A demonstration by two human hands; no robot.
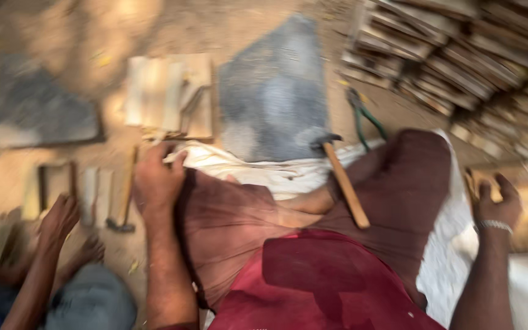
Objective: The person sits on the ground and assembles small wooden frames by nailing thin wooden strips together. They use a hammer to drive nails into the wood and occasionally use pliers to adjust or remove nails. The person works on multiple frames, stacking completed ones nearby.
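Observation:
My left hand (157, 177) rests on the edge of a white cloth (233, 162) by my knee, fingers curled on the fabric, just below a stack of small pale wooden boards (166, 95). My right hand (497, 201), with a metal bracelet at the wrist, grips a small wooden piece (483, 183) at the far right. A hammer with a wooden handle (344, 186) lies across my lap, its dark head toward a grey stone slab (276, 91). The frame is blurred.
Another person's hand (59, 223) and foot (90, 250) sit at lower left beside a second hammer (123, 201) and a small wooden frame (56, 183). Green-handled pliers (365, 119) lie on the dirt. Piles of wooden strips (459, 55) fill the upper right. Another grey slab (38, 110) lies left.

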